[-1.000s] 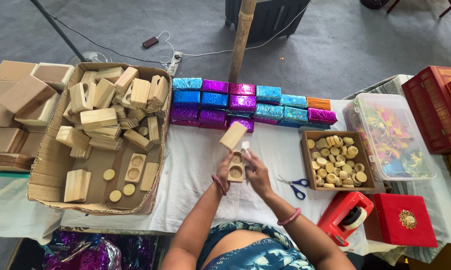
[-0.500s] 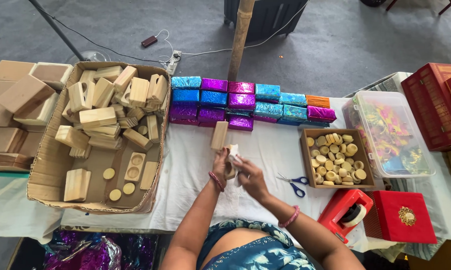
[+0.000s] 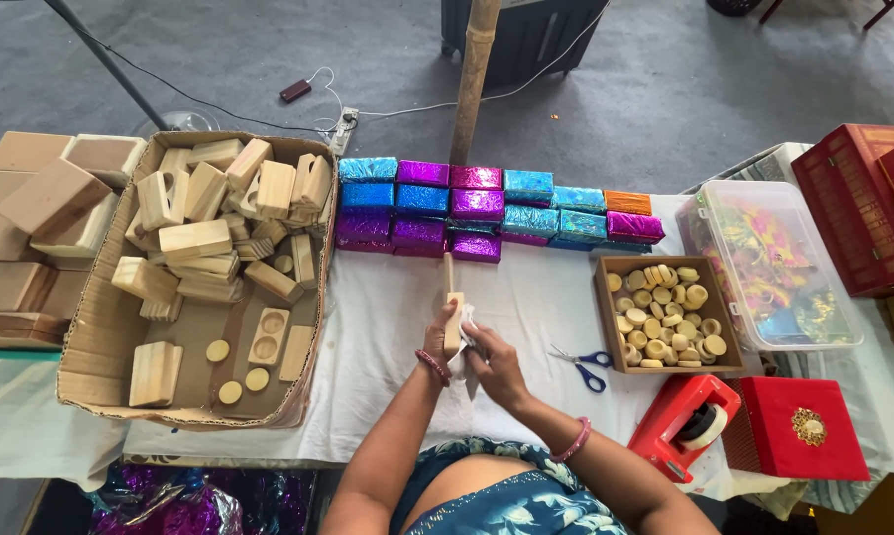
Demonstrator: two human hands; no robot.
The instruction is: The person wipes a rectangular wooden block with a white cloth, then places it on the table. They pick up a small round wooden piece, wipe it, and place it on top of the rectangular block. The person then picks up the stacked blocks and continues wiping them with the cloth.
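Wooden lidded boxes sit stacked at the far left, and beside them a cardboard carton holds many bare wooden blocks, apparently not yet handled. At the middle of the white-covered counter, the left hand grips an upright wooden block, while the right hand presses a white cloth against it. Behind lie rows of foil-wrapped boxes, seemingly finished. Rightward: scissors, a tray of wooden discs, a red tape dispenser.
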